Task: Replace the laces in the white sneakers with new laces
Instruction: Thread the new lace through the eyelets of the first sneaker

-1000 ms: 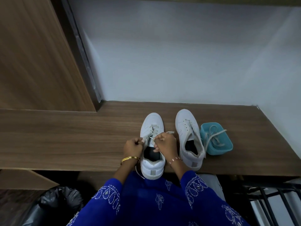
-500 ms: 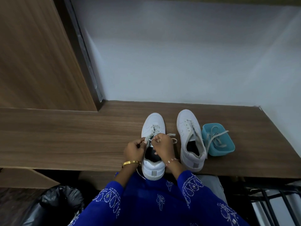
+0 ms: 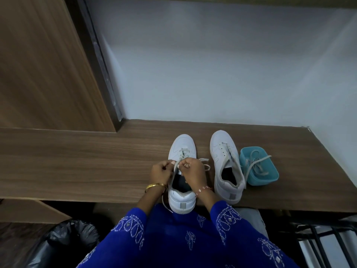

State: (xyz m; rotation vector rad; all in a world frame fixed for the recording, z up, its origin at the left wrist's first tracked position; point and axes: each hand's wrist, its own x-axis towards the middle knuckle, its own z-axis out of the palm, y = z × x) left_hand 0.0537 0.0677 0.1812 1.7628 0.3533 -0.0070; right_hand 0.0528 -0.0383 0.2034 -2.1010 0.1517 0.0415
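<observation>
Two white sneakers stand toe-away on a wooden desk [image 3: 77, 161]. Over the tongue of the left sneaker [image 3: 181, 146], my left hand [image 3: 161, 172] and my right hand [image 3: 193, 171] each pinch a strand of its white lace [image 3: 182, 154] near the upper eyelets. One lace end loops out to the right of my right hand; another hangs down by the heel on the left. The right sneaker [image 3: 225, 161] stands beside it with empty eyelets and no lace across them. A teal tub [image 3: 270, 177] to its right holds loose white laces [image 3: 255, 165].
The heel of the left sneaker overhangs the desk's front edge. A white wall rises behind the desk and a wooden panel [image 3: 38, 64] stands at the left. A black bin bag [image 3: 63, 246] lies below left; a black metal rack [image 3: 324, 240] is below right.
Both hands have shifted slightly up the left sneaker toward the toe, still pinching the lace. A lace loop now shows to the right of my right hand.
</observation>
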